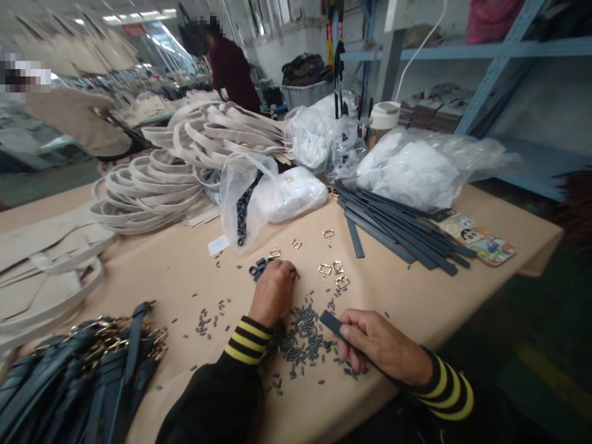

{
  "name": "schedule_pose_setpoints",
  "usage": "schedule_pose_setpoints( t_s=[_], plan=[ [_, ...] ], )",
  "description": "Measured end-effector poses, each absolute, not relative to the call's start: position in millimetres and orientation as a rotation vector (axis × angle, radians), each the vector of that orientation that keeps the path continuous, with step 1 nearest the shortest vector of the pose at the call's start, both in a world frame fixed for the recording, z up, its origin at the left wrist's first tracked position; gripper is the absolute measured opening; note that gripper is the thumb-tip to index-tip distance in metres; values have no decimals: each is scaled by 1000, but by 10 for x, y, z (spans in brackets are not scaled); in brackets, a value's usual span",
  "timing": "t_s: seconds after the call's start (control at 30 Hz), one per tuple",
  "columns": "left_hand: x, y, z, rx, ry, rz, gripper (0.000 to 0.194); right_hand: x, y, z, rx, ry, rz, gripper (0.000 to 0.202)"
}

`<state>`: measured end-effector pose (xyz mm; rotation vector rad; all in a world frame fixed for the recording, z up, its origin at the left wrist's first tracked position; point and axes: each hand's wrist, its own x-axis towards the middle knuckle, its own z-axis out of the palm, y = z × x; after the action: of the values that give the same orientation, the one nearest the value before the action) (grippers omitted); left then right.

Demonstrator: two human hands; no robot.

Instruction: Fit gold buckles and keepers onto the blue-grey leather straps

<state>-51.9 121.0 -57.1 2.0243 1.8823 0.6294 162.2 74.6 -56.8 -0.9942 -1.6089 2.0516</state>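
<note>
Left hand (272, 291): grip clenched over small dark loops (257, 269) on tan counter (185, 277); right hand (377, 342): grip pinching flat dark leather strap (331, 321); gold square buckles (333, 269) near

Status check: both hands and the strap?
Left hand on small dark loops. Right hand grips dark strap. Gold buckles beyond, untouched.
</note>
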Motion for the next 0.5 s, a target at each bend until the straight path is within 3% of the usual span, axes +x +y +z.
schedule_pose_setpoints(
  t_s=[0.27, 0.5],
  plan=[
    [-160, 385, -456, 728, 1297, 1178, 20, 1549, 637, -376, -1154, -1865, 1423, 20],
    [61, 20, -453, 1030, 1533, 1223, 20, 1666, 518, -287, -1093, -2091, 1384, 19]
  ],
)
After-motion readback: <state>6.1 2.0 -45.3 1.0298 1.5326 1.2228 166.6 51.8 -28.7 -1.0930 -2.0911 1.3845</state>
